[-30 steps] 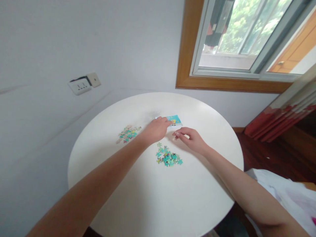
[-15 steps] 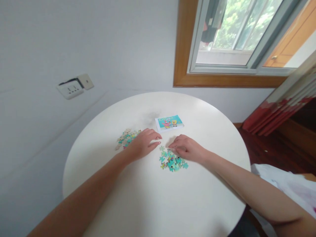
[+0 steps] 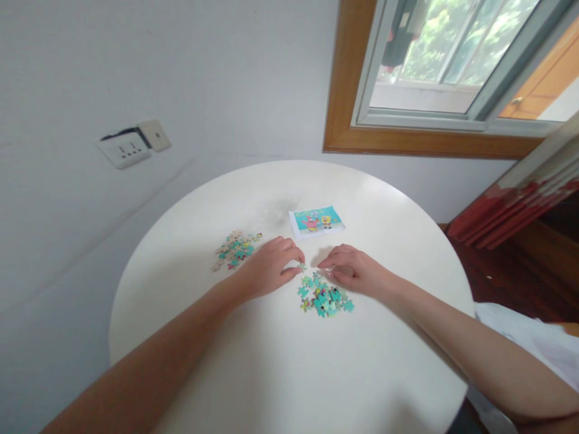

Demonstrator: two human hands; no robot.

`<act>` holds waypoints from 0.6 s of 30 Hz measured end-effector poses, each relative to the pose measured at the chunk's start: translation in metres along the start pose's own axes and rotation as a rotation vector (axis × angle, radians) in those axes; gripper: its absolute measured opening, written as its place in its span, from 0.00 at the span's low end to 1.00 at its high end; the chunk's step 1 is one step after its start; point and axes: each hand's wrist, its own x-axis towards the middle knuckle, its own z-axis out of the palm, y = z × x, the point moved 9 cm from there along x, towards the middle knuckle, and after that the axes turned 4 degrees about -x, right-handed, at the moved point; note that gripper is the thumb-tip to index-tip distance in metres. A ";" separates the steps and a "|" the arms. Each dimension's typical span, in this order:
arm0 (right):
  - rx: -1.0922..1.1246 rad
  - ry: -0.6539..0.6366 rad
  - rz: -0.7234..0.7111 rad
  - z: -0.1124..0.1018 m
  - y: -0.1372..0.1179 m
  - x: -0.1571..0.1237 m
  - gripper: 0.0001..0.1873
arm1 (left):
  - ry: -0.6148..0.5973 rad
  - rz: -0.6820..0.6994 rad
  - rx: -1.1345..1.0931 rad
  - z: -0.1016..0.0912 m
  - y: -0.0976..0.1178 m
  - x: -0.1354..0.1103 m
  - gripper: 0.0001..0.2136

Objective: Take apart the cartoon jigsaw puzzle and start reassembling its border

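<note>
My left hand (image 3: 275, 266) has its thumb and index finger closed on a small pale-green jigsaw piece (image 3: 301, 266), just above a loose pile. That pile of jigsaw pieces (image 3: 326, 299), mostly turquoise with some yellow and pink, lies on the white table between my hands. Over its right upper edge rests my right hand (image 3: 355, 270), fingers slightly apart, with no piece visible in them. A second heap of jigsaw pieces (image 3: 234, 248), several showing their plain beige backs, sits beyond my left wrist.
A cartoon picture card (image 3: 317, 222) lies farther back on the round white table (image 3: 280, 374). The wall with a socket (image 3: 125, 149) stands behind at the left, a wood-framed window (image 3: 434, 135) at the right. White plastic-looking material (image 3: 525, 331) is beside the table's right edge.
My left hand has come to the pile's upper edge and pinched a jigsaw piece. My right hand's fingers have spread a little. The whole view has shifted slightly.
</note>
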 end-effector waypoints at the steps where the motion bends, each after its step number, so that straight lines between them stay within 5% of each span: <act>1: 0.026 -0.040 -0.035 0.001 -0.005 0.000 0.12 | 0.002 -0.001 0.004 0.000 0.000 0.000 0.07; 8: 0.059 -0.261 -0.144 0.010 -0.026 -0.008 0.17 | -0.015 0.011 -0.003 -0.003 0.013 0.000 0.07; 18: 0.223 -0.279 0.059 0.012 0.000 -0.007 0.05 | -0.108 0.156 -0.181 0.004 0.046 -0.003 0.11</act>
